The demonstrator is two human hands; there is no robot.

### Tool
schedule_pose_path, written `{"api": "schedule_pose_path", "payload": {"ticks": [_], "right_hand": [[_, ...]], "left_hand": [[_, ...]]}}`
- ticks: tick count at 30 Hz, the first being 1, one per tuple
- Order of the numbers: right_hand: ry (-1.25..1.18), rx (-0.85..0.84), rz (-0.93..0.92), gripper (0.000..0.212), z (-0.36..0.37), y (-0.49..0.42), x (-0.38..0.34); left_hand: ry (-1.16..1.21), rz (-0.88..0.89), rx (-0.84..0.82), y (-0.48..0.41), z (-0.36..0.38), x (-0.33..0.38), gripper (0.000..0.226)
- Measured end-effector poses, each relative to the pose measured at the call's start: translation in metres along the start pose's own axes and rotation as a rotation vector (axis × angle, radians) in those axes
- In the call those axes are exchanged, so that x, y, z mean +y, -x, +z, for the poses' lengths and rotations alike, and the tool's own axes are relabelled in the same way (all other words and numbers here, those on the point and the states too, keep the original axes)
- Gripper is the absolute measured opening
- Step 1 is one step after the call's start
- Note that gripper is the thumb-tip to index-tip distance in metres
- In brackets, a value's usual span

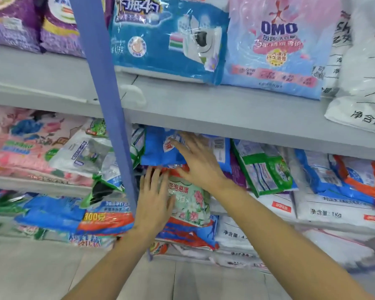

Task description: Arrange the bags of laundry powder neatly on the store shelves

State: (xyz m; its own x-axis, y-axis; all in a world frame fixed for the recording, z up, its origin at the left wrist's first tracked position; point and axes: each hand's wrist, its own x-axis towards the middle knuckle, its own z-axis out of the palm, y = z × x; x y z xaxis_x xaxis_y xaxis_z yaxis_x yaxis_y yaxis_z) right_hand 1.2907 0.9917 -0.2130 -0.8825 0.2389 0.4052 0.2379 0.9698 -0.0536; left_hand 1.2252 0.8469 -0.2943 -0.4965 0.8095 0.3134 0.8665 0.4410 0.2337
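Head view shows the left hand point(154, 202) lying flat, fingers straight, on a floral green bag point(192, 205), while the right hand point(200, 164), fingers spread, presses a blue bag point(155, 153) just above it. A grey shelf point(204, 109) hides the blue bag's top, and a blue post point(108, 105) hides its left edge.

- A floral green bag point(189, 201) is pressed by the flat left hand point(154, 201).
- A blue bag point(158, 152) above it is touched by the spread right hand point(200, 161).
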Motion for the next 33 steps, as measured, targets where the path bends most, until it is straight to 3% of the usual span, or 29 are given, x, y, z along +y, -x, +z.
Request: {"api": "schedule_pose_path", "payload": {"ticks": [3,5,10,18,21,23,27,29,30,31,33], "right_hand": [[-0.012,-0.207,0.085,0.077,0.014,-0.005,0.005],[0.017,-0.236,0.143,0.072,0.019,-0.003,0.007],[-0.043,0.071,0.235,0.031,0.023,0.003,0.009],[-0.597,0.203,0.417,0.028,-0.023,0.058,0.013],[-0.900,0.274,0.583,0.035,-0.050,0.077,0.009],[-0.989,0.328,0.668,0.040,-0.069,0.087,0.011],[-1.127,0.396,0.720,0.043,-0.102,0.104,0.014],[-1.263,0.419,0.699,0.019,-0.118,0.111,0.014],[-1.335,0.432,0.689,0.022,-0.126,0.114,0.014],[-1.394,0.420,0.674,0.040,-0.133,0.118,0.015],[-1.471,0.415,0.646,0.055,-0.150,0.122,0.015]], "left_hand": [[-0.013,-0.066,-0.009,-0.003,0.005,-0.005,0.063],[-0.056,-0.064,-0.027,-0.004,0.008,-0.007,0.066],[-0.097,-0.047,-0.049,-0.002,0.011,-0.010,0.067],[-0.105,-0.057,-0.065,-0.003,0.005,-0.007,0.063],[-0.058,-0.054,-0.114,-0.004,0.001,-0.005,0.061],[0.021,-0.051,-0.118,-0.004,0.001,-0.006,0.068],[0.199,-0.098,-0.107,-0.006,-0.016,0.010,0.110],[0.305,-0.060,-0.086,-0.010,-0.027,0.028,0.109],[0.405,-0.036,-0.079,-0.012,-0.033,0.037,0.104],[0.552,-0.032,-0.098,-0.014,-0.041,0.046,0.100],[0.894,-0.073,-0.228,-0.017,-0.064,0.066,0.092]]}}
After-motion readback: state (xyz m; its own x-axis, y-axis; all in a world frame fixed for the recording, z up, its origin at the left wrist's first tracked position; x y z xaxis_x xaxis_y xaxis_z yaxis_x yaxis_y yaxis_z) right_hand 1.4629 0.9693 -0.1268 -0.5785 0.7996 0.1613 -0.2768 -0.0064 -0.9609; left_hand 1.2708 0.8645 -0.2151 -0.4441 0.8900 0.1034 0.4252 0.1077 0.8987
